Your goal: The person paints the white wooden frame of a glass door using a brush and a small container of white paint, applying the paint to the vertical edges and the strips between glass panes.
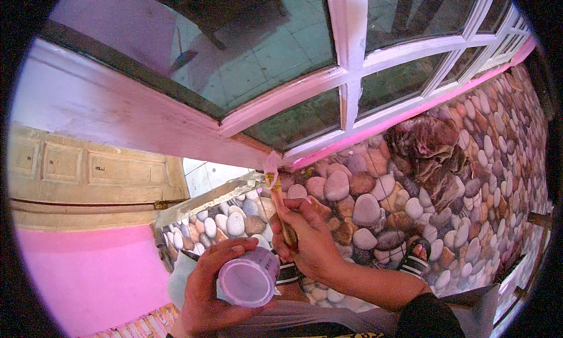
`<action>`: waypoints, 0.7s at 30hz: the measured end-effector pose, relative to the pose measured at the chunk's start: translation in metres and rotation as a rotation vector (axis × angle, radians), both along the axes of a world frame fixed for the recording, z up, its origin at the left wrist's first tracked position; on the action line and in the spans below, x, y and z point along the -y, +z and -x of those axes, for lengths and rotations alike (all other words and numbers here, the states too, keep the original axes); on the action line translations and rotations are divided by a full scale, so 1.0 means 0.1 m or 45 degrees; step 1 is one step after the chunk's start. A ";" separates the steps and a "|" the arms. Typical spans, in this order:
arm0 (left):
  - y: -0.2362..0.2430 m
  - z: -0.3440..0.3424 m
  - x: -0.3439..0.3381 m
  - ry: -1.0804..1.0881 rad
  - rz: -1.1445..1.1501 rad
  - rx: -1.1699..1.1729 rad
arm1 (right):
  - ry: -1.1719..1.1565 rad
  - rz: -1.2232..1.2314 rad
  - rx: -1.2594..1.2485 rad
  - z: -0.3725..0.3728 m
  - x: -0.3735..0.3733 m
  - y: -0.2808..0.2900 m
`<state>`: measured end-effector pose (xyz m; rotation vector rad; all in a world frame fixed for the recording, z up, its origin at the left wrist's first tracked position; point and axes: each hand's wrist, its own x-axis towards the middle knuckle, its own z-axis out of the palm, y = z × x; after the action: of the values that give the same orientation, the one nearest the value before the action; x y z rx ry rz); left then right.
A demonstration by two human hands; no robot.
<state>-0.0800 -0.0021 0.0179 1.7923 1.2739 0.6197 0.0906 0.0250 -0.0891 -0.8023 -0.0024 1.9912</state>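
Note:
My left hand (pixel 202 288) is wrapped round a small plastic cup (pixel 248 279), tilted with its mouth toward me; its inside looks pale lilac. A paintbrush (pixel 275 192) with a wooden handle is gripped in my right hand (pixel 314 238), bristles pointing up and away. Pale paint coats the bristles. Their tip is at the lower corner of the white-and-pink wooden window frame (pixel 240 141); whether it touches the wood, I cannot tell. The frame's bars (pixel 352 62) hold dark glass panes, and some stretches look pinker than others.
Pebble-patterned floor (pixel 375 217) spreads under me, my sandalled foot (pixel 415 257) on it. A crumpled brown bundle (pixel 431 153) lies by the pink strip under the window. To the left are a panelled wooden door (pixel 102 171), a pink wall (pixel 88 267) and a sill (pixel 214 194).

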 end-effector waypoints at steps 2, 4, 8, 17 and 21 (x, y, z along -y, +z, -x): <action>0.01 -0.02 -0.01 -0.002 -0.045 0.012 | 0.012 0.002 0.007 0.00 0.00 0.01; 0.00 -0.01 0.00 0.007 -0.030 0.024 | -0.016 -0.036 -0.030 -0.01 0.00 0.03; 0.03 -0.01 -0.01 -0.011 -0.041 -0.024 | 0.000 -0.034 0.039 -0.03 0.01 0.08; 0.12 -0.05 -0.03 -0.040 -0.011 -0.025 | 0.007 -0.128 0.055 -0.10 -0.02 0.24; 0.14 -0.06 -0.06 -0.089 -0.072 -0.052 | 0.020 -0.153 0.089 -0.12 -0.03 0.29</action>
<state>-0.0738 0.0037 0.0319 1.8964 1.2262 0.5878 0.1027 0.0278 -0.0604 -0.7955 -0.1678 1.9570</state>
